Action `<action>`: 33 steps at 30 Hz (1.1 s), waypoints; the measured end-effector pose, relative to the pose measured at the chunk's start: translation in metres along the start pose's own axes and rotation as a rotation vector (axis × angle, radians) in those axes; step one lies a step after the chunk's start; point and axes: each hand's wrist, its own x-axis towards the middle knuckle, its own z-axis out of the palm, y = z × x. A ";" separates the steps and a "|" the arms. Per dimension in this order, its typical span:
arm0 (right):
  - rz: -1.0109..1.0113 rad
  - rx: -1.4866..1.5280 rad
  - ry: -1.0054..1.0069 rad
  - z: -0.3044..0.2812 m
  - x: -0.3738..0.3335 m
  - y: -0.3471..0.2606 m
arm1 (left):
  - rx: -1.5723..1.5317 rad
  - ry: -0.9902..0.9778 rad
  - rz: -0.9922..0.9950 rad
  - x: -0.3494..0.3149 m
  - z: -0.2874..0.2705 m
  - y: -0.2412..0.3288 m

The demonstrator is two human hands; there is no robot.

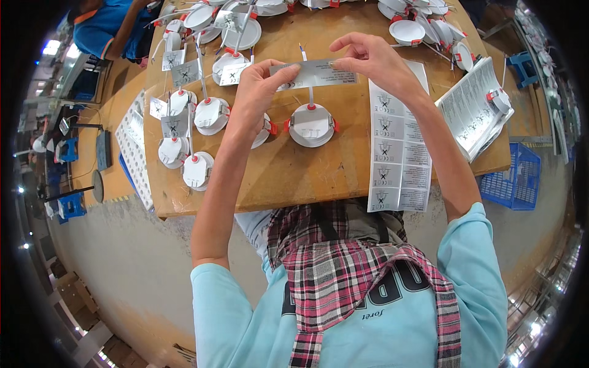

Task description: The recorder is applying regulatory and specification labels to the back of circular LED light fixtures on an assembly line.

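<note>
A silver printed sticker label [316, 75] is stretched across the cable of a round white downlight [311, 126] with red side clips. My left hand [261, 83] pinches the label's left end, thumb on its face. At the other end, the thumb of my right hand [377, 64] presses on the label while its index finger is raised; the fingers behind are hidden. The cable's bare wire tips [302, 51] show above the label. Below my right forearm lies a sheet of silver labels [399, 147], overhanging the table's near edge.
Several labelled downlights [211, 115] lie on the wooden table [276, 184] at left, with more piled at the back. A stack of label sheets [469, 113] bears one downlight [500, 101] at right. A blue crate [512, 178] stands beyond. Another person's blue sleeve [107, 27] shows at upper left.
</note>
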 end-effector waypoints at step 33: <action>0.021 -0.015 -0.003 0.010 0.022 0.027 | -0.117 -0.078 -0.070 0.023 -0.005 -0.008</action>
